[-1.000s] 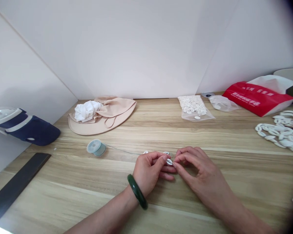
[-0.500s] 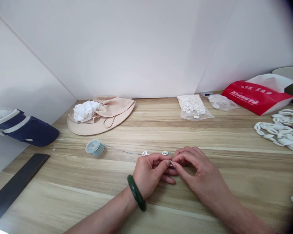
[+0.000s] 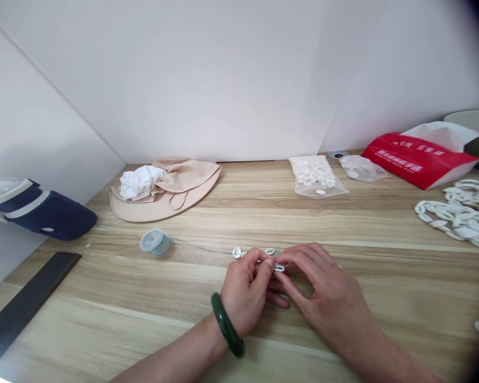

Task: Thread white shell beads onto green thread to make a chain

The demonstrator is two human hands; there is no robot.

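Note:
My left hand [image 3: 249, 287], with a green bangle [image 3: 227, 325] at its wrist, pinches the left end of a small white shell [image 3: 279, 267]. The thumb and forefinger of my right hand [image 3: 327, 282] close on the same shell from the right. Just behind my fingers, more white shells, one [image 3: 237, 252] on the left and another [image 3: 270, 251] in the middle, lie on the table. A thin thread runs from a pale blue spool [image 3: 155, 242] to the shells by my left hand. How it passes between my fingers is hidden.
A beige hat [image 3: 191, 186] with white cloth lies at the back left. A blue bottle [image 3: 59, 213] and dark bar [image 3: 27, 303] are on the left. Toward the right are a bag of shells [image 3: 313, 173], a red package [image 3: 419, 159] and a shell heap [image 3: 463, 215].
My right hand has shifted slightly left. The shell between my fingers now shows its slotted face more fully, and my left hand has turned a little.

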